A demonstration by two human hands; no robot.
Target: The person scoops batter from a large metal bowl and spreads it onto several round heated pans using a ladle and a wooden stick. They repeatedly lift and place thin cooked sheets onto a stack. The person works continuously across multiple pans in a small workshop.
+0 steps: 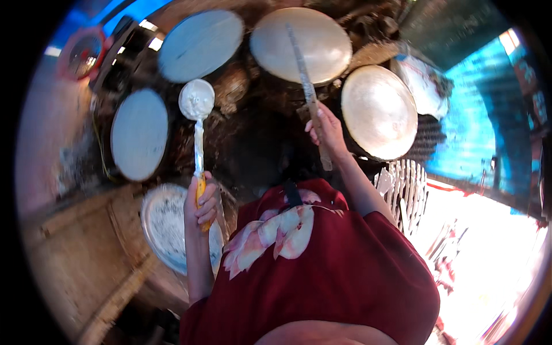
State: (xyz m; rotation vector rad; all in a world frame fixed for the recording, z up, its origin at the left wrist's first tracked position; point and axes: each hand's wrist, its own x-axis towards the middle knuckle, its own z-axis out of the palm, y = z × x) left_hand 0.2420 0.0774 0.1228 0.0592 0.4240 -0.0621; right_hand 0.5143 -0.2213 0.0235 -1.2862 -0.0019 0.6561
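Note:
My left hand [200, 205] grips the yellow handle of a ladle [196, 100], whose round head is coated with white batter or paste, above a wide basin [158, 227] with whitish contents. My right hand [325, 126] holds a long, flat strip-like blade [301, 63], its far end over the top centre round pan [269, 41]. Three more round pans surround the hands: a pale one at far left [139, 132], another at upper left [200, 43], and a lighter, shinier one at right [378, 109].
A red-rimmed round item [77, 49] stands at upper left. Wooden boards [109, 247] lie at lower left. A white sack [422, 86] is at upper right by blue sheeting [466, 121]. A slatted rack [399, 192] sits in bright light to my right.

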